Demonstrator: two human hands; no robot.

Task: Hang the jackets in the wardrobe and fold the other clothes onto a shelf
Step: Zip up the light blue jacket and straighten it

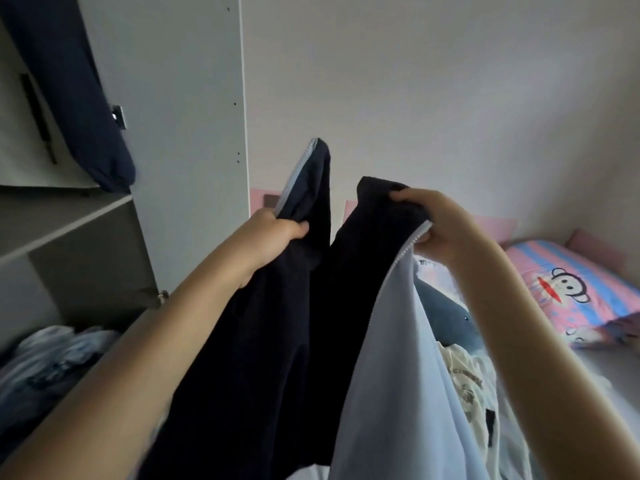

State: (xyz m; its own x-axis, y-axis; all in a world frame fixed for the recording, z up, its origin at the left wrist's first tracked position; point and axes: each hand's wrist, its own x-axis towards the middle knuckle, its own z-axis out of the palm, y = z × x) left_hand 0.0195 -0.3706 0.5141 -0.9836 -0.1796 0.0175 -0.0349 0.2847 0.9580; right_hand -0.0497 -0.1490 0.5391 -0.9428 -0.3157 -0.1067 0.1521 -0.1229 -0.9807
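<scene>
I hold up a dark navy jacket [277,323] with a pale blue lining and a white zip, spread open in front of me. My left hand [273,233] grips its left front edge near the collar. My right hand [436,223] grips the right front edge at the top of the zip. The open wardrobe [187,133] stands to the left. Inside it another navy garment [69,91] hangs down above a shelf [52,233]. A pile of pale blue clothes [52,355] lies on a lower level of the wardrobe.
To the right is a bed with a pink and blue striped pillow [575,289] showing a cartoon monkey. More clothes, one cream with print [464,382] and one grey-blue [443,306], lie on the bed behind the jacket. A plain wall [415,81] is ahead.
</scene>
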